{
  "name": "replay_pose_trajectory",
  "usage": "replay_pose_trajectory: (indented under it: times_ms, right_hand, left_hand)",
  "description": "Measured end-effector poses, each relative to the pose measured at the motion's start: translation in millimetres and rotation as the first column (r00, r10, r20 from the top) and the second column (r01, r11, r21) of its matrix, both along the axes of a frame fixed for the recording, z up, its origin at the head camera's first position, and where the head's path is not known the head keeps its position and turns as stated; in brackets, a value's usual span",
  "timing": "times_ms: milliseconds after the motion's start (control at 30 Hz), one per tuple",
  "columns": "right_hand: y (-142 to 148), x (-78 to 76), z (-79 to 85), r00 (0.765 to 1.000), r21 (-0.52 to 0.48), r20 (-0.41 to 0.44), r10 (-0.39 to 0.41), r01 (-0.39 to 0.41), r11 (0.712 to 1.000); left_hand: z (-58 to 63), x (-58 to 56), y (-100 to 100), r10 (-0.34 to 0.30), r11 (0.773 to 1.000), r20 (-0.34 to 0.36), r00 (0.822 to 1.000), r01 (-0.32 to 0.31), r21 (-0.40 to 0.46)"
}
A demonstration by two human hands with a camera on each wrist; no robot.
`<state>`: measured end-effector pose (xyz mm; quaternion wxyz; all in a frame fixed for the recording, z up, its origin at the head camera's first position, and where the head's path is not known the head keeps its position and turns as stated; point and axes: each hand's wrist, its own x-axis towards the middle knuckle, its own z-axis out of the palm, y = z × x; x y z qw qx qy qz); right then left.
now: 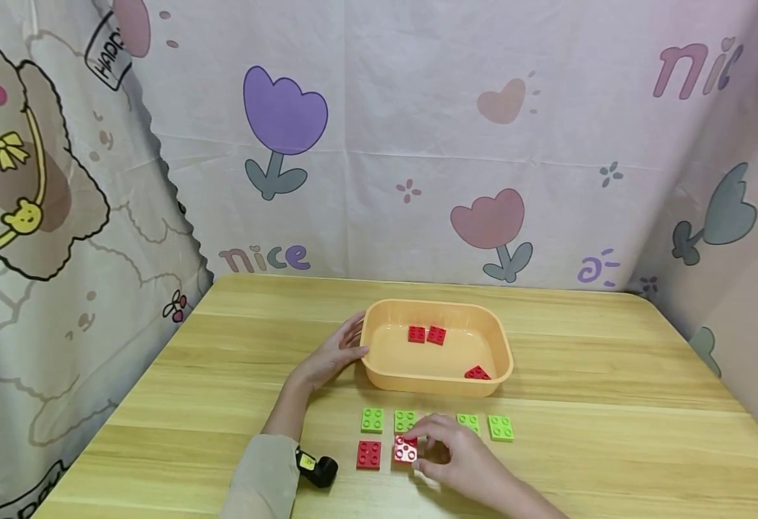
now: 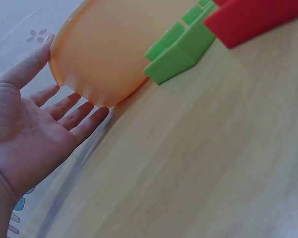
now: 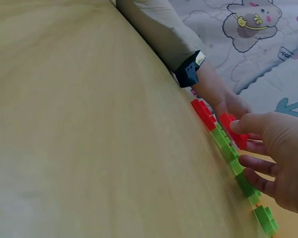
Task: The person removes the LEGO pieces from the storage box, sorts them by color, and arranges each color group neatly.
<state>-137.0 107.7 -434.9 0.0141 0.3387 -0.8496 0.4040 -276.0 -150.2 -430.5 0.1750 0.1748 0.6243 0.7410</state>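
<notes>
My left sleeve (image 1: 259,479) lies nearest, a black wrist camera (image 1: 319,471) at its cuff. My right hand (image 1: 460,459) pinches a red brick (image 1: 406,451) between thumb and fingertips, just right of another red brick (image 1: 369,455) and nearer me than the green bricks (image 1: 372,420). My left hand (image 1: 330,360), its fingers straight and apart, touches the left end of the yellow tub (image 1: 437,386).

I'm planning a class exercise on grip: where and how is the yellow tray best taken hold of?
I'd grip the yellow tray by the rim of its left end, coming from the left, thumb on the rim, fingers along the outer wall. Its raised wall offers an edge there, and the left hand touches it; green bricks sit before the near long side, making that approach look crowded.
</notes>
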Motion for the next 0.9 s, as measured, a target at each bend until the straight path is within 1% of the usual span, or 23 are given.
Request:
replay_pose_trajectory:
  times_ms: [233,367,467,633,900]
  right_hand:
    - [-0.7,2.3,-3.0,1.0,0.004,-0.013,0.011,-0.011,1.0]
    - [-1.8,3.4,-3.9,1.0,0.018,0.004,0.013,-0.013,1.0]
    - [-2.3,4.0,-4.7,1.0,0.031,0.001,0.012,-0.012,0.999]
    - [-3.0,4.0,-7.3,1.0,0.031,0.014,0.004,-0.005,1.0]
    - [-3.7,2.6,-10.5,1.0,0.034,-0.027,0.003,-0.002,0.999]
  left_hand:
    - [1.0,0.9,-0.5,-0.024,1.0,-0.022,0.999,0.024,0.007]
    - [0.9,1.1,-0.8,-0.016,1.0,-0.01,1.0,0.016,0.005]
    - [-0.7,0.4,-0.8,-0.007,1.0,-0.002,1.0,0.007,0.004]
    - [-2.1,-0.3,-0.7,-0.006,1.0,-0.004,1.0,0.007,0.005]
    - [-1.7,-0.3,-1.1,-0.009,1.0,-0.007,1.0,0.009,0.006]
